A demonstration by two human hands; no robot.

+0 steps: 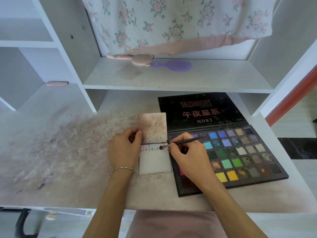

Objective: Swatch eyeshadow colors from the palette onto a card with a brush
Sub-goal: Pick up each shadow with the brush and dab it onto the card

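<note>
Pinched the brush (181, 143) in the right hand (187, 152), fingers curled round the dark handle, tip down and touching the card (154, 162) at the right end of a row of pale swatches near its far edge. Held the flipped-up, stained cover sheet (152, 127) back with the left hand (123, 148), thumb and fingers closed on its near left corner, wrist wearing a thin bracelet (122, 169). Lay flat on the stained white desk (68, 152), that card, just left of the open eyeshadow palette (240, 155) and touching or nearly touching its left edge. Showed many pans, the palette: blues and purples far, greens in the middle, yellows near, browns and greys to the right; black lid flat behind, marked MIDNIGHT and HDKT. Rested partly over the left pans, the right hand. On the far shelf (188, 79), a pink bear-shaped comb (133, 59) beside a purple brush (173, 66), under floral cloth (171, 23).
</note>
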